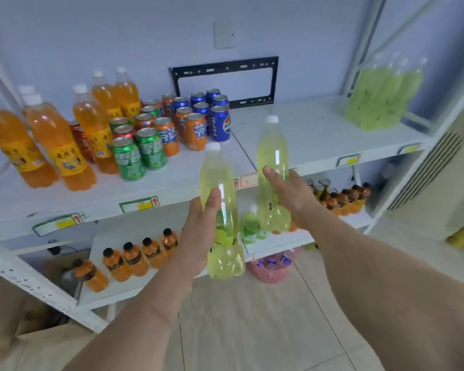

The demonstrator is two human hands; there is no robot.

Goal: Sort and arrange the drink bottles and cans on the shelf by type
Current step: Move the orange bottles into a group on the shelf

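Two bare forearms are stretched forward over the floor, and each of the hands is wrapped around an upright bottle of pale green drink: the left hand [198,223] grips the lower bottle [223,210] with its thumb laid up the front, while the right hand [289,191] holds the higher bottle [272,167] from the right side, thumb across its middle. Both bottles are held in the air in front of the shelf [319,145] edge. Farther back on the shelf, orange bottles [56,145] and cans [169,121] are grouped at left, and a cluster of green bottles [381,100] is set at the far right.
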